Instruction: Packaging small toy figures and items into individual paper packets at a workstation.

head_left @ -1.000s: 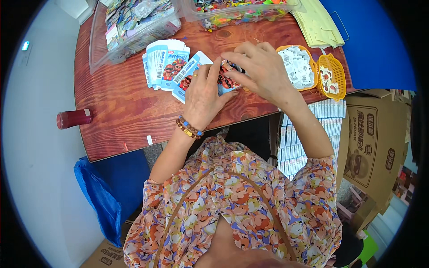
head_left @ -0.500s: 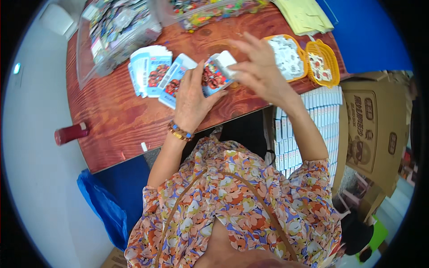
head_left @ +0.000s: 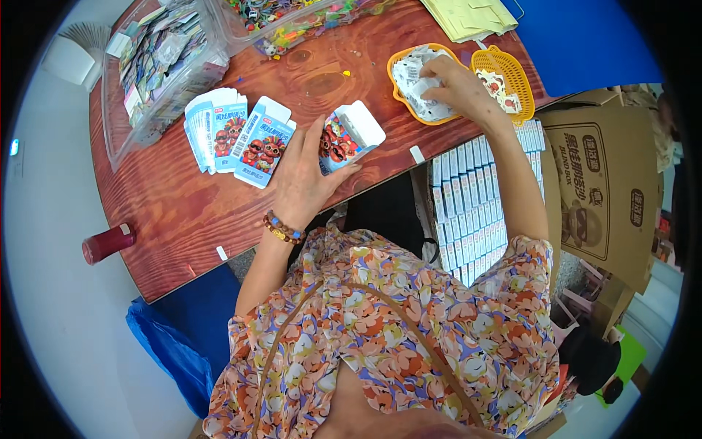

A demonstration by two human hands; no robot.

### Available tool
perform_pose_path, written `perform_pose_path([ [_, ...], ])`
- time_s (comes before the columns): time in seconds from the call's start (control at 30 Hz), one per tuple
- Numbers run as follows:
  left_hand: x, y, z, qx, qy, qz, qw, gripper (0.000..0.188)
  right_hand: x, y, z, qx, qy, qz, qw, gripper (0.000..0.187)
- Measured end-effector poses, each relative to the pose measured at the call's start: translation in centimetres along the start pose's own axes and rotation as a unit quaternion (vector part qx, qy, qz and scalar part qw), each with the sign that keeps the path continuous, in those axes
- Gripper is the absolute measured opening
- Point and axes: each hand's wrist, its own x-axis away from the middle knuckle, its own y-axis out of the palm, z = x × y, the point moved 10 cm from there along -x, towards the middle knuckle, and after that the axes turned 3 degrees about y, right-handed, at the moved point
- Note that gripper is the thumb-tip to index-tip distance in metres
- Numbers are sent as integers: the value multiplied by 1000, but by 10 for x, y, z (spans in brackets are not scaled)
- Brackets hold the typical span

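Note:
My left hand (head_left: 303,179) grips a small carton (head_left: 338,143) with a blue and red cartoon print, its white flap end (head_left: 367,126) open toward the right. Just left of that hand a flattened carton (head_left: 265,143) lies on the table, overlapping a fanned stack of similar flat cartons (head_left: 223,132). My right hand (head_left: 461,91) is down in an orange basket (head_left: 395,93) of small white printed packets (head_left: 417,69), fingers curled on one of them. The fingertips are partly hidden among the packets.
A second orange basket (head_left: 528,77) holds small printed pieces. Clear bins of sachets (head_left: 164,62) and colourful trinkets (head_left: 285,33) stand at the back. Yellow papers (head_left: 472,16) lie far right. Rows of packed cartons (head_left: 468,208) sit below the table edge by a cardboard box (head_left: 599,183). A red cylinder (head_left: 110,244) is left.
My right hand has moved from beside the carton's open end to the right, into the basket of packets. My left hand still holds the carton. The whole view has shifted slightly.

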Motion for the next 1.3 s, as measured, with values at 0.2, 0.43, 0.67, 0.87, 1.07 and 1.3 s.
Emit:
perform_pose_path([
  [0.2, 2, 3, -2, -16, 8, -4, 1000, 88, -4, 11, 24, -202, 87, -56, 974, 16],
  [0.43, -4, 4, 7, -13, 27, -8, 1000, 86, 0, 1, 45, -286, 148, -55, 945, 16],
  [0.67, -11, 9, 11, -23, 37, 0, 999, 86, 5, -13, -2, -383, 87, -37, 919, 15],
  [0.87, -15, 11, 24, -13, 43, 11, 999, 85, 22, -8, -94, -343, -78, -39, 935, 10],
  [1.07, -12, 13, 22, 2, 53, 25, 998, 84, 36, 0, -126, -144, -180, 4, 973, 14],
  [1.3, -5, 5, 11, 15, 49, 54, 997, 87, 26, -65, 76, -120, 173, 100, 972, 28],
])
